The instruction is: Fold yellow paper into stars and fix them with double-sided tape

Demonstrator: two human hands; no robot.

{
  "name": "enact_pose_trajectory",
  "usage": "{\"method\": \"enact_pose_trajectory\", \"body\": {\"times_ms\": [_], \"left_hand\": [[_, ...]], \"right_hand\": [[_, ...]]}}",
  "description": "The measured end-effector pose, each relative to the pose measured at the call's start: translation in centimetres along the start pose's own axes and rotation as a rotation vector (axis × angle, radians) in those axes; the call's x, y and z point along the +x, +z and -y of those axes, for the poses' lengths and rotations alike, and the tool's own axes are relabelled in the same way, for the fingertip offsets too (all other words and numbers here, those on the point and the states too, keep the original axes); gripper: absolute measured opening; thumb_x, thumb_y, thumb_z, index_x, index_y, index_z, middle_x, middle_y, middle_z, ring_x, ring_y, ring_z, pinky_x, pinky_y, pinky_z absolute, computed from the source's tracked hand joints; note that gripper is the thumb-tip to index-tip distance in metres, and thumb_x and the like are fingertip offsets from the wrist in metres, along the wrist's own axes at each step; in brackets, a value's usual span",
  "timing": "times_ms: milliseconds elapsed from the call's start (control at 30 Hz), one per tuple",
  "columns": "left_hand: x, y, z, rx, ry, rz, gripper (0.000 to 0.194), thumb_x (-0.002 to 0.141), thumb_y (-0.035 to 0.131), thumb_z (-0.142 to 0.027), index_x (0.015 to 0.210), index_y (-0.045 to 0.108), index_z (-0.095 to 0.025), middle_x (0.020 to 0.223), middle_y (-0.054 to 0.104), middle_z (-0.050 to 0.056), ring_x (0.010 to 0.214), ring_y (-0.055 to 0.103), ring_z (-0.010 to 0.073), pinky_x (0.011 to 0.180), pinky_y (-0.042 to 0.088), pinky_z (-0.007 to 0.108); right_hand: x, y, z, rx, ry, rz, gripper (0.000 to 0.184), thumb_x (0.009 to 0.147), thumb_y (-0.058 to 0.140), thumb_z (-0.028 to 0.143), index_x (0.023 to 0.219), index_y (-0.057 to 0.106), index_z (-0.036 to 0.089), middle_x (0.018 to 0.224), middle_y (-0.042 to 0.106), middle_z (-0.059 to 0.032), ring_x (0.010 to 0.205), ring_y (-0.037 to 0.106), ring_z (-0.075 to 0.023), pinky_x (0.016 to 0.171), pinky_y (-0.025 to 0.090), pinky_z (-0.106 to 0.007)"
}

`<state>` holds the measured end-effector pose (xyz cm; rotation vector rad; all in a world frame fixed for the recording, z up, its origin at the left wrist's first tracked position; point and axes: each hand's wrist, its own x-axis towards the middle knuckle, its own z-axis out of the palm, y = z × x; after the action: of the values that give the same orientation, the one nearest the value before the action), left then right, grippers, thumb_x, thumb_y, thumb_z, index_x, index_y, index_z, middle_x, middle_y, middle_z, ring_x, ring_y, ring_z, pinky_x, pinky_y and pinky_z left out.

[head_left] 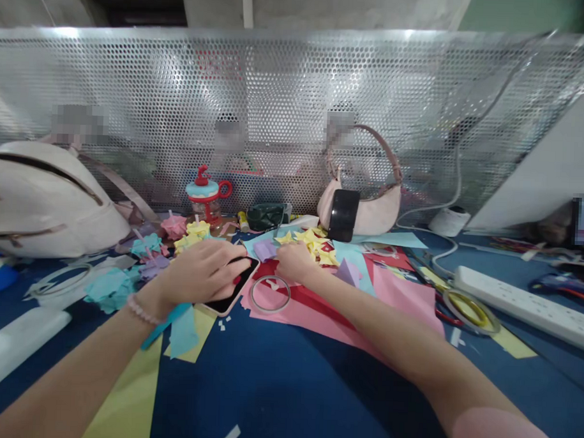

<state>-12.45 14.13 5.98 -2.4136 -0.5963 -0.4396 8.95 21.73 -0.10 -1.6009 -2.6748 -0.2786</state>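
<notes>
My left hand (201, 271) lies palm down over a phone in a pale case (232, 290), its fingers curled round the phone's top edge. My right hand (294, 262) is closed in a loose fist among yellow paper scraps (315, 242), beside a purple folded piece (265, 249); what its fingers pinch is hidden. A clear tape ring (270, 293) lies on pink paper (394, 296) just below both hands. Red paper (313, 296) shows under the pink sheets.
A perforated metal screen (296, 110) closes the back of the blue table (286, 385). A white bag (43, 201), a red-lidded cup (206, 197), a pink handbag (369, 209), a power strip (523, 307), tape rolls (471, 311) and crumpled paper flowers (150, 252) surround the hands.
</notes>
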Motion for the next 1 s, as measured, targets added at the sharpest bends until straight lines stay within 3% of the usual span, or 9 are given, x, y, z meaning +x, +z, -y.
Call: {"method": "enact_pose_trajectory", "body": {"times_ms": [67, 133, 300, 433, 633, 733, 833, 900, 1000], "left_hand": [[0.3, 1.4, 1.0, 0.061, 0.046, -0.052, 0.022, 0.084, 0.038, -0.015, 0.096, 0.057, -0.014, 0.095, 0.062, 0.009, 0.086, 0.059, 0.0190, 0.075, 0.049, 0.033], [-0.3, 2.3, 1.8, 0.078, -0.023, -0.030, 0.023, 0.084, 0.037, -0.014, 0.097, 0.056, -0.013, 0.097, 0.061, 0.011, 0.090, 0.058, 0.0206, 0.075, 0.050, 0.033], [-2.1, 3.2, 2.9, 0.005, -0.145, 0.084, 0.027, 0.086, 0.034, -0.016, 0.101, 0.055, -0.010, 0.102, 0.059, 0.014, 0.097, 0.057, 0.0233, 0.079, 0.050, 0.036], [-2.1, 3.8, 2.7, -0.083, -0.195, 0.168, 0.029, 0.087, 0.033, -0.020, 0.102, 0.056, -0.011, 0.105, 0.059, 0.014, 0.098, 0.056, 0.0241, 0.079, 0.049, 0.037], [-0.9, 4.3, 1.3, -0.204, -0.309, 0.213, 0.031, 0.087, 0.033, -0.024, 0.110, 0.051, -0.013, 0.113, 0.055, 0.012, 0.106, 0.052, 0.0243, 0.087, 0.045, 0.037], [-0.1, 4.8, 0.2, -0.345, -0.446, 0.151, 0.038, 0.087, 0.037, -0.030, 0.118, 0.045, -0.012, 0.122, 0.049, 0.013, 0.116, 0.045, 0.0263, 0.097, 0.038, 0.041], [0.6, 5.2, -1.0, -0.596, -0.582, 0.092, 0.046, 0.084, 0.043, -0.038, 0.124, 0.040, -0.014, 0.126, 0.048, 0.013, 0.117, 0.044, 0.0264, 0.098, 0.036, 0.041], [1.0, 5.1, -1.7, -0.846, -0.643, 0.097, 0.045, 0.084, 0.045, -0.041, 0.121, 0.043, -0.015, 0.119, 0.054, 0.012, 0.108, 0.052, 0.0240, 0.092, 0.042, 0.037], [2.0, 4.3, -3.1, -1.172, -0.671, 0.172, 0.037, 0.087, 0.039, -0.042, 0.106, 0.054, -0.014, 0.101, 0.064, 0.009, 0.089, 0.061, 0.0197, 0.079, 0.048, 0.031]], "right_hand": [[-0.1, 0.2, -0.2, 0.001, 0.001, -0.012, 0.023, 0.074, 0.049, 0.017, 0.087, 0.067, 0.012, 0.087, 0.067, -0.0159, 0.085, 0.061, -0.0270, 0.076, 0.038, -0.036], [-0.2, 0.5, -0.5, 0.009, 0.000, -0.030, 0.022, 0.074, 0.048, 0.015, 0.084, 0.067, 0.012, 0.085, 0.068, -0.0163, 0.086, 0.061, -0.0276, 0.075, 0.037, -0.037], [-0.1, 1.2, -1.0, 0.083, -0.020, -0.092, 0.019, 0.073, 0.049, 0.015, 0.073, 0.067, 0.010, 0.079, 0.067, -0.0186, 0.083, 0.060, -0.0294, 0.074, 0.035, -0.039], [-0.2, 0.7, -1.3, 0.213, -0.025, -0.185, 0.017, 0.070, 0.049, 0.008, 0.066, 0.065, 0.010, 0.076, 0.067, -0.0171, 0.084, 0.060, -0.0274, 0.077, 0.035, -0.039], [-1.0, -1.1, -2.2, 0.570, -0.032, -0.355, 0.021, 0.080, 0.043, 0.018, 0.088, 0.061, 0.014, 0.091, 0.067, -0.0066, 0.085, 0.061, -0.0163, 0.074, 0.043, -0.026], [-2.1, -1.6, -2.4, 0.765, -0.024, -0.387, 0.023, 0.083, 0.038, 0.021, 0.096, 0.055, 0.014, 0.089, 0.067, -0.0046, 0.078, 0.061, -0.0120, 0.066, 0.046, -0.022], [-3.9, -2.1, -2.4, 1.214, 0.033, -0.407, 0.017, 0.076, 0.047, 0.025, 0.088, 0.054, 0.015, 0.079, 0.065, -0.0024, 0.068, 0.060, -0.0110, 0.059, 0.046, -0.021], [-5.3, -2.4, -2.4, 1.476, 0.093, -0.408, 0.014, 0.069, 0.054, 0.024, 0.081, 0.053, 0.016, 0.073, 0.063, -0.0003, 0.063, 0.059, -0.0102, 0.057, 0.046, -0.021], [-7.4, -2.7, -2.5, 1.547, 0.144, -0.372, 0.014, 0.065, 0.056, 0.023, 0.076, 0.050, 0.017, 0.067, 0.059, 0.0023, 0.060, 0.057, -0.0093, 0.055, 0.044, -0.021]]}}
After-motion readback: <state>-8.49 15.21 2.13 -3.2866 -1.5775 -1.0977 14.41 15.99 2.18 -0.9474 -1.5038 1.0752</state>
